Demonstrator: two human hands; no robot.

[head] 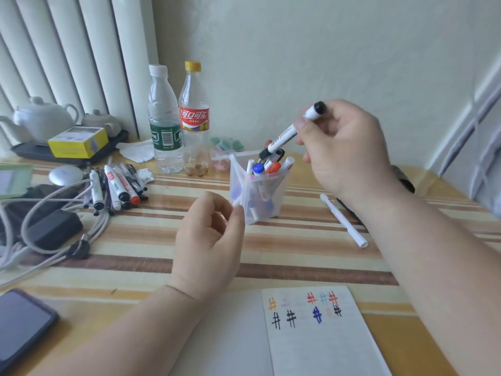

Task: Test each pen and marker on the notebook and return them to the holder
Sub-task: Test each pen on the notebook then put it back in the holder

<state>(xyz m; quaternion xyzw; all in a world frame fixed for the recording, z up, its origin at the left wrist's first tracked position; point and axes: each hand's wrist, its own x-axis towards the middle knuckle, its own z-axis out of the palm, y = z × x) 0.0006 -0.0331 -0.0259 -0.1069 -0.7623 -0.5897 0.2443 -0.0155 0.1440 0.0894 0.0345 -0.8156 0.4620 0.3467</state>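
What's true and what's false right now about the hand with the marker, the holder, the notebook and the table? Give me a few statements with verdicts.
1. The right hand holds a black marker tilted, with its lower end at the holder opening. True.
2. The notebook page is blank. False: it bears hash marks in black, blue, red and orange.
3. A white pen lies on the table to the right of the holder. True.
4. The holder is empty. False: several markers stand in it, blue and orange-red caps showing.
5. The cola bottle has a red cap. False: its cap is yellow.
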